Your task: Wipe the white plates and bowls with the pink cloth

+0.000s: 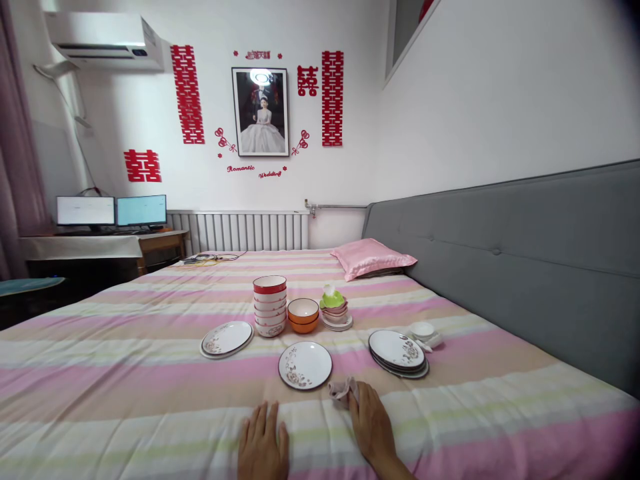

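Observation:
My right hand is closed on a crumpled greyish-pink cloth, low over the striped bedspread. Just beyond the cloth lies a single white plate with a dark rim and brown flower print. My left hand rests palm down on the bedspread, fingers stretched out, holding nothing. To the right is a stack of similar plates. On the left sit more flowered plates, one on another.
Behind the plates stand a tall stack of white bowls, two orange bowls and small dishes topped by a green one. A small white dish sits beside the right stack. Farther back are a pink pillow and cables.

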A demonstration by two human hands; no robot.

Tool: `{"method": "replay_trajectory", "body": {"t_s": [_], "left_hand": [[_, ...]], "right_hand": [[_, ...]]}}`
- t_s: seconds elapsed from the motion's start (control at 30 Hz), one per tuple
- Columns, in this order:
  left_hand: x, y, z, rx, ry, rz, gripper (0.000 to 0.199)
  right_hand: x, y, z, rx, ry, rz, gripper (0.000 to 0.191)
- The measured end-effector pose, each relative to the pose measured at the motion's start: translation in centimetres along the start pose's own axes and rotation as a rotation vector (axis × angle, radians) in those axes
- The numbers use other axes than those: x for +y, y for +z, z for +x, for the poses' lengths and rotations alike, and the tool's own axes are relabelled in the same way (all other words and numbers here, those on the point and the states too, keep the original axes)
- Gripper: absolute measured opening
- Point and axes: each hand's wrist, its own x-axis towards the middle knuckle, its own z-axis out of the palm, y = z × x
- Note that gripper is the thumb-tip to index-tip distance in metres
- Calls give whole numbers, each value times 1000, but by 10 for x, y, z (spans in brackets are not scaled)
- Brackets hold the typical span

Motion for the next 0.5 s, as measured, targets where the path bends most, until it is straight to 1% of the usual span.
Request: {"method": "replay_trajectory", "body": {"t_s": [0.17, 0.33, 0.5], "left_hand": [[0, 0, 0, -23, -11, -6, 42], [0, 0, 1, -15, -16, -21, 42], [3, -5, 1, -24, -7, -4, 42]], "right_hand": [[1, 0, 0, -4, 7, -5, 17], [1, 2, 0, 13, -5, -9, 18], [-1, -2, 1, 18, -15, -18, 20]]}}
